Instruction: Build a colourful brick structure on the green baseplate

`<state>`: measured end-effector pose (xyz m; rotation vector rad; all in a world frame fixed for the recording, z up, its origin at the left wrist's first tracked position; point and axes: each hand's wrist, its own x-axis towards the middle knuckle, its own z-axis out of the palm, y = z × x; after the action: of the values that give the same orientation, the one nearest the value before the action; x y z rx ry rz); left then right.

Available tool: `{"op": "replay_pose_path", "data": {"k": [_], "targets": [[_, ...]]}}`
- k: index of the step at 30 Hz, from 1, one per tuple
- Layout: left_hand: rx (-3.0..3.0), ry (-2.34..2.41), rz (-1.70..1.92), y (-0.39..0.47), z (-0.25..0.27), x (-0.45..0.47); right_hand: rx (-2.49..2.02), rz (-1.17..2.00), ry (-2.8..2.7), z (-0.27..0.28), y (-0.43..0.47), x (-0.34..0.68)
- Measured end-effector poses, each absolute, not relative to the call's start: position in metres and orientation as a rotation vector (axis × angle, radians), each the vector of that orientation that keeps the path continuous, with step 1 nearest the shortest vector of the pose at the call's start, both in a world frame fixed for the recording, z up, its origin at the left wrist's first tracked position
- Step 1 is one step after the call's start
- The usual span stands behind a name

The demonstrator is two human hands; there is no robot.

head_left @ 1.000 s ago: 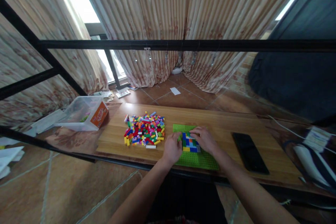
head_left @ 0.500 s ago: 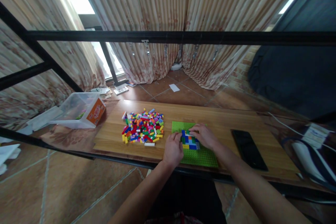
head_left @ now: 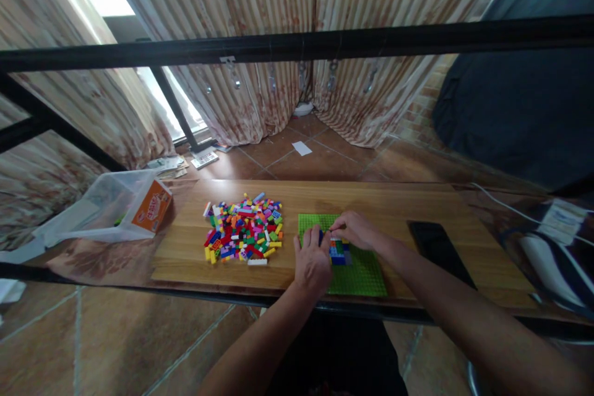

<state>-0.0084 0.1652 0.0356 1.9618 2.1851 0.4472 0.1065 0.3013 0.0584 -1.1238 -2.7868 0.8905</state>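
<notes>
A green studded baseplate [head_left: 359, 278] lies on the wooden board, carrying a patch of joined toy bricks [head_left: 340, 253] in blue, orange and other colours. My left hand [head_left: 314, 263] rests over the left side of that patch, fingers stretched out and apart, covering part of it. At the patch's far edge, my right hand [head_left: 355, 230] has thumb and fingertips pinched together, close to the left fingertips. Whatever is between the right fingertips is too small to make out. Left of the baseplate spreads a pile of loose toy bricks [head_left: 245, 229] in many colours.
A black phone [head_left: 440, 253] lies on the wooden board [head_left: 394, 204] to the right. A clear plastic bin [head_left: 99, 201] with an orange label stands at the left. Beyond the board runs a black metal bar [head_left: 278, 47]. A white cable [head_left: 505, 204] trails at the far right.
My left hand has moved forward and right, its fingers spreading over the bricks. My right hand has shifted slightly left and pinches nearer the left fingertips. The camera view has tilted slightly.
</notes>
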Motion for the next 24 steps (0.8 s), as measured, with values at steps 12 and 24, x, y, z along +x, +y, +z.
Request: {"op": "replay_pose_path", "data": {"k": [12, 24], "targets": [[1.96, 2.162, 0.49, 0.167, 0.036, -0.008, -1.107, 0.841, -2.774, 0.059, 0.3, 0.109], [1.85, 2.404, 0.983, 0.078, 0.039, -0.09, -1.048, 0.618, -2.138, 0.047, 0.226, 0.142]]}}
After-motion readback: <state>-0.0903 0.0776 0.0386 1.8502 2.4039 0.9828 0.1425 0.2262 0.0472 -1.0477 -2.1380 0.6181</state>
